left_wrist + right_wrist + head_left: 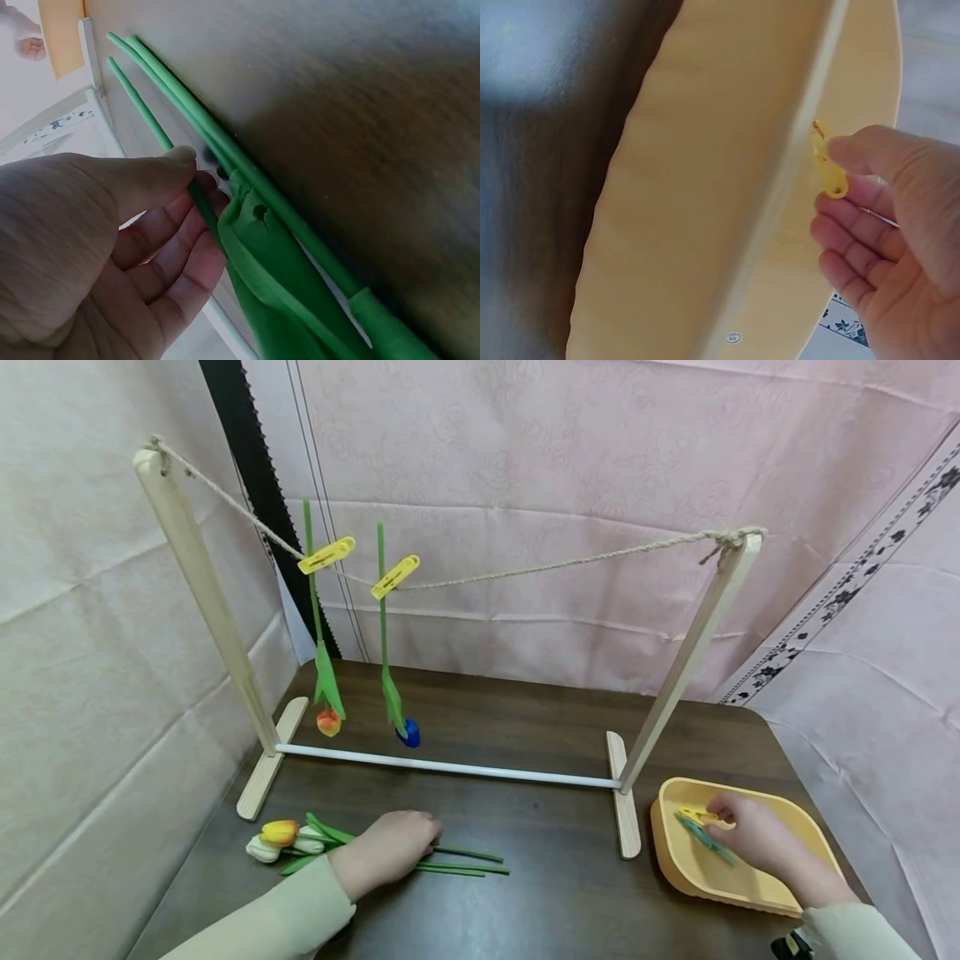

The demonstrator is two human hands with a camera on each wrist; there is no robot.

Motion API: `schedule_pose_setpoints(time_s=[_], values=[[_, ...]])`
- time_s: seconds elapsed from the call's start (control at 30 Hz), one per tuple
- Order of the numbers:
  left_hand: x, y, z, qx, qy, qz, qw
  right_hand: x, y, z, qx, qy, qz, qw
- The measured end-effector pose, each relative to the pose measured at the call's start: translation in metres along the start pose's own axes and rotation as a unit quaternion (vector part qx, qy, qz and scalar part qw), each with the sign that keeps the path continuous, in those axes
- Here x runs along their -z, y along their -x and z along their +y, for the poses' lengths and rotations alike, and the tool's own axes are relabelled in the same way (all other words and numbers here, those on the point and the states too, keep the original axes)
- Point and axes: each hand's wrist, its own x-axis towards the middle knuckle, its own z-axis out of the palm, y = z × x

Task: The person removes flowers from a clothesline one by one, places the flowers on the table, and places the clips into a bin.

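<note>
Several artificial tulips lie at the table's left front, with a yellow-orange bloom (280,833) and white blooms (262,849) pointing left. My left hand (390,847) is over them; in the left wrist view its thumb and fingers pinch one green tulip stem (140,101), while two other stems (187,109) lie beside it. On the right, my right hand (761,837) reaches into a yellow plastic tray (678,875). It pinches a yellow clothespin (829,169) between thumb and forefinger. A teal clothespin (708,842) is just below it in the tray.
A wooden stand with a left post (206,585) and right post (690,652) carries a sagging rope (555,566). Two yellow clothespins hold an orange tulip (328,722) and a blue tulip (408,733) upside down there. A white rod (450,766) joins the feet.
</note>
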Motion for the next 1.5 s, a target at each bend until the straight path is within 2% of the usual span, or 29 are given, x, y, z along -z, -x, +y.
schedule_pose_setpoints(time_s=[0.17, 0.37, 0.47, 0.57, 0.83, 0.97, 1.1, 1.2, 1.3, 1.4, 1.5], values=[[-0.001, 0.001, -0.002, 0.008, -0.001, -0.009, 0.9999, -0.001, 0.001, 0.001, 0.012, 0.005, -0.001, 1.0], [0.0, 0.002, -0.004, 0.008, 0.024, -0.011, 0.9996, 0.007, -0.002, -0.005, -0.001, 0.004, -0.018, 1.0], [0.005, 0.004, -0.005, 0.01, 0.037, -0.002, 0.9993, 0.013, -0.006, -0.018, 0.014, 0.019, 0.009, 1.0], [0.011, 0.005, -0.007, 0.02, 0.039, 0.012, 0.999, 0.021, -0.012, -0.038, 0.052, 0.032, 0.054, 0.997], [0.036, 0.005, -0.012, 0.054, 0.057, 0.033, 0.9964, 0.046, -0.029, -0.101, 0.136, 0.038, 0.125, 0.982], [0.054, 0.006, -0.014, 0.077, 0.071, 0.049, 0.9933, 0.056, -0.034, -0.127, 0.183, 0.059, 0.176, 0.965], [0.074, 0.008, -0.018, 0.1, 0.08, 0.083, 0.9882, 0.064, -0.033, -0.152, 0.215, 0.072, 0.213, 0.95], [0.09, 0.009, -0.021, 0.112, 0.092, 0.126, 0.9815, 0.071, -0.032, -0.17, 0.236, 0.068, 0.213, 0.946], [0.107, 0.01, -0.023, 0.116, 0.111, 0.186, 0.9693, 0.079, -0.036, -0.188, 0.277, 0.051, 0.216, 0.935], [0.121, 0.011, -0.023, 0.106, 0.133, 0.267, 0.9487, 0.089, -0.044, -0.209, 0.329, 0.03, 0.232, 0.915], [0.131, 0.011, -0.023, 0.088, 0.148, 0.346, 0.9225, 0.097, -0.053, -0.23, 0.368, 0.011, 0.248, 0.896]])
